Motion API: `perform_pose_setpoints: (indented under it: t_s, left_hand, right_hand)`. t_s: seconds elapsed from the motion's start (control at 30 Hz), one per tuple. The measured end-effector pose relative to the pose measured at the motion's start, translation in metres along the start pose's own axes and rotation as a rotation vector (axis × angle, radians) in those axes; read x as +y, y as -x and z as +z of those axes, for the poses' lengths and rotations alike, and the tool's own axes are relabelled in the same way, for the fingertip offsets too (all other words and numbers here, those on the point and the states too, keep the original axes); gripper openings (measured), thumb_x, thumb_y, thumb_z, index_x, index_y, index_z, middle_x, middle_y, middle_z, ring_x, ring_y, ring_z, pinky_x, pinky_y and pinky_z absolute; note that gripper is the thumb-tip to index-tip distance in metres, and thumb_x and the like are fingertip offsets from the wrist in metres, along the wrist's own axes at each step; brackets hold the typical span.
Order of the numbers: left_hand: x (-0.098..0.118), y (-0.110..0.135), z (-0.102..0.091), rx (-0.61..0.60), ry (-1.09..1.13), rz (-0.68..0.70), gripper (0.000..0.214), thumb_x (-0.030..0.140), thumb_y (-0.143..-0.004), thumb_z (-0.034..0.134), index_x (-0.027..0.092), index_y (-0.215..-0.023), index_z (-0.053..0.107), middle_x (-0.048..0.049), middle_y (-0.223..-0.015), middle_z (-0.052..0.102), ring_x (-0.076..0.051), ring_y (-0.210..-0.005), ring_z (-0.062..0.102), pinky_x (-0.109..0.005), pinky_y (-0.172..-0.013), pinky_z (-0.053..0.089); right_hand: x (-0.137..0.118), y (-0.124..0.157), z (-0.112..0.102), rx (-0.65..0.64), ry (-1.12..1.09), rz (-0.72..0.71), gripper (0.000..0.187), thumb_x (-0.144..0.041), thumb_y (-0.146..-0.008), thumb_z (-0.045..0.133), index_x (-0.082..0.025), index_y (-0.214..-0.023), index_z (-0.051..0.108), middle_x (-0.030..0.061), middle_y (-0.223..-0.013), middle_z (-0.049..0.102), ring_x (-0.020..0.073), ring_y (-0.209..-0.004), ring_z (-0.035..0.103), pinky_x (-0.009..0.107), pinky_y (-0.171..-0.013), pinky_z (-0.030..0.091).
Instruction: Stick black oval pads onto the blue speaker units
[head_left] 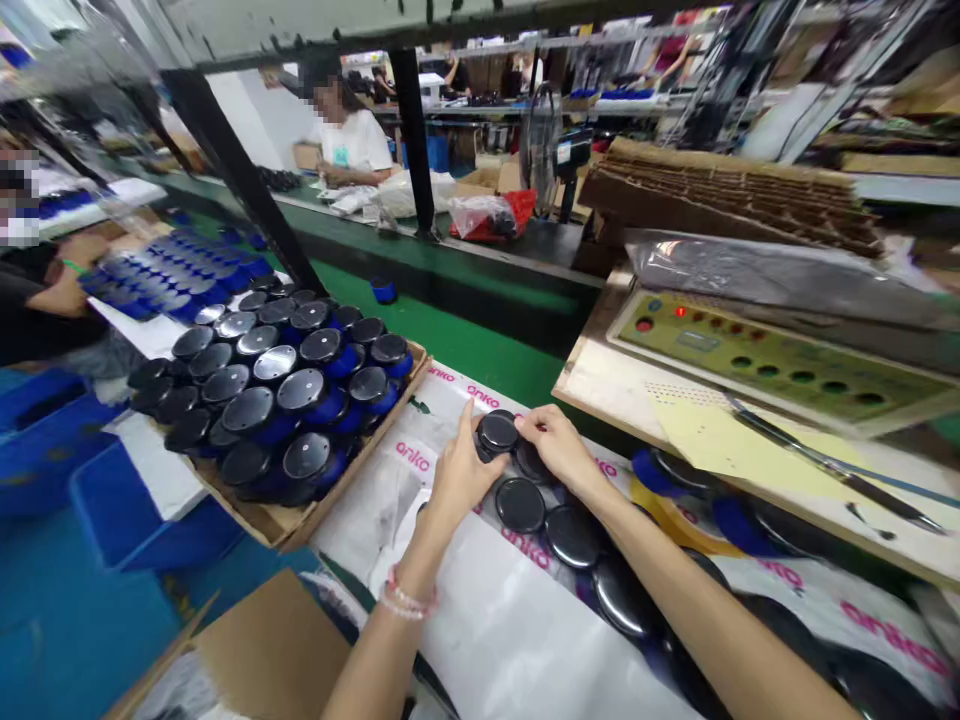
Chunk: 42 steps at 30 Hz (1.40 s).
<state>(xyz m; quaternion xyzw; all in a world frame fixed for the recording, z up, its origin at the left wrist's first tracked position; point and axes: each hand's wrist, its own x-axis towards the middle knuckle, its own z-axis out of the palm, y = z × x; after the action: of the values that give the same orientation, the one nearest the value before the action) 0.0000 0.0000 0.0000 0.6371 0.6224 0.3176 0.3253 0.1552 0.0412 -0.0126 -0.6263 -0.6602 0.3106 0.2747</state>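
Note:
My left hand (459,472) and my right hand (556,445) both grip one round black disc (498,432) from either side, at the far end of a row of black discs (574,535) lying on white printed plastic bags (517,620). The row runs back toward me under my right forearm. To the left a cardboard tray (300,520) holds several black-and-blue round parts (300,392) packed close together.
A control panel (780,360) with red buttons sits on a wooden bench at right, with a yellow paper sheet (712,430). A green conveyor belt (465,345) runs behind. Blue bins (112,500) stand at left. A seated person (349,140) works beyond; another person's arm (52,290) is at far left.

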Motion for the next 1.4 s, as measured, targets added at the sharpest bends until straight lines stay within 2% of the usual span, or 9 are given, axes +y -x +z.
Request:
perform_pose_setpoints:
  t_s: [0.3, 0.8, 1.07, 1.4]
  left_hand:
    - [0.0, 0.003, -0.001, 0.001, 0.01, 0.004, 0.084, 0.019, -0.074, 0.069, 0.022, -0.143, 0.02, -0.0025, -0.128, 0.059, -0.024, -0.115, 0.058, -0.034, -0.096, 0.045]
    - [0.002, 0.004, -0.001, 0.015, -0.02, -0.006, 0.082, 0.018, -0.073, 0.07, 0.021, -0.14, 0.024, -0.0025, -0.126, 0.06, -0.025, -0.112, 0.06, -0.035, -0.089, 0.048]
    - [0.002, 0.003, -0.002, 0.019, -0.034, 0.02, 0.081, 0.018, -0.074, 0.069, 0.024, -0.14, 0.024, 0.0001, -0.125, 0.061, -0.022, -0.109, 0.061, -0.03, -0.086, 0.049]
    - [0.001, 0.005, -0.002, 0.002, -0.118, 0.035, 0.078, 0.021, -0.077, 0.067, 0.023, -0.141, 0.021, -0.0016, -0.127, 0.06, -0.021, -0.111, 0.061, -0.03, -0.087, 0.049]
  right_hand:
    - [0.004, -0.001, 0.005, -0.005, 0.018, -0.015, 0.019, -0.031, -0.091, 0.058, -0.015, -0.101, 0.061, 0.0049, -0.104, 0.062, 0.0177, -0.092, 0.061, 0.039, -0.082, 0.051]
    - [0.005, 0.007, 0.011, 0.125, 0.066, -0.085, 0.018, -0.032, -0.089, 0.059, -0.015, -0.088, 0.061, 0.0031, -0.096, 0.062, 0.0168, -0.089, 0.059, 0.038, -0.081, 0.049]
    - [0.003, 0.006, 0.012, 0.137, 0.091, -0.086, 0.017, -0.031, -0.09, 0.059, -0.014, -0.088, 0.061, 0.0029, -0.095, 0.062, 0.0164, -0.088, 0.06, 0.037, -0.08, 0.05]
    - [-0.003, 0.007, 0.011, 0.127, 0.145, -0.061, 0.018, -0.032, -0.09, 0.058, -0.015, -0.09, 0.061, 0.003, -0.095, 0.062, 0.0164, -0.087, 0.06, 0.036, -0.079, 0.05]
